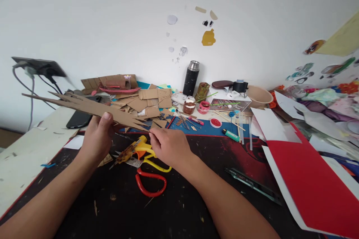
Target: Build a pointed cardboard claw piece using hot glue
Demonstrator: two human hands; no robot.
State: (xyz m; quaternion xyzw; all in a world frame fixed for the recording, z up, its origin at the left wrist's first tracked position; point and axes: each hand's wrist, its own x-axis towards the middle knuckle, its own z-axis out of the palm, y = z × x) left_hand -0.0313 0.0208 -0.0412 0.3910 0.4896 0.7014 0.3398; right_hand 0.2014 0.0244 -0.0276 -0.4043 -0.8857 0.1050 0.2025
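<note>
A long strip of cardboard [92, 107], cut into jagged points at both ends, is held up over the table. My left hand [98, 134] grips it near the middle, thumb on its face. At its right end, my right hand [169, 145] pinches one of the pointed tips, fingers curled. Below the hands lies a yellow glue gun [133, 151], its body stained brown. Scissors with one red and one yellow handle [151, 183] rest partly under the glue gun on the black mat [126, 213].
Cardboard scraps [140, 104] pile up behind the hands, near a pink model boat [120, 89]. Paint jars [189, 105], a black thermos [192, 78] and a green glue tube [231, 135] stand or lie farther back. A utility knife [252, 185] and red card [311, 183] are at right.
</note>
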